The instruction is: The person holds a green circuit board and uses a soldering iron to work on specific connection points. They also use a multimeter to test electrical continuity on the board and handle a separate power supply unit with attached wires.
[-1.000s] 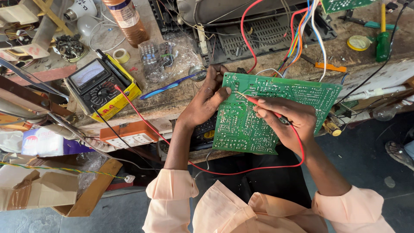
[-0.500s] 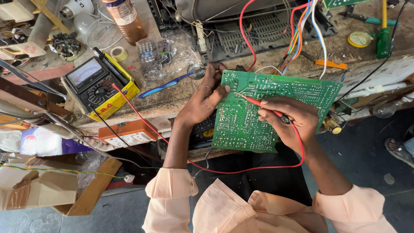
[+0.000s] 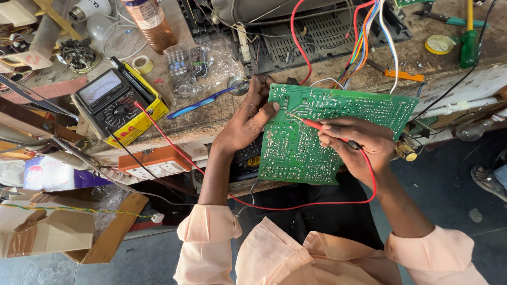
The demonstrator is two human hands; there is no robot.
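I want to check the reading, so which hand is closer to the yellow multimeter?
Left. The left hand grips the green circuit board's left edge, on the side toward the yellow multimeter. The right hand holds the red probe farther right, over the board.

Circuit board [image 3: 327, 137] btwn both hands at bench edge; multimeter [image 3: 117, 103] well left, toothbrush [image 3: 203, 102] between.

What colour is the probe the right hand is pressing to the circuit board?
Red, with a red lead: the probe in the right hand, on the green circuit board. Head view.
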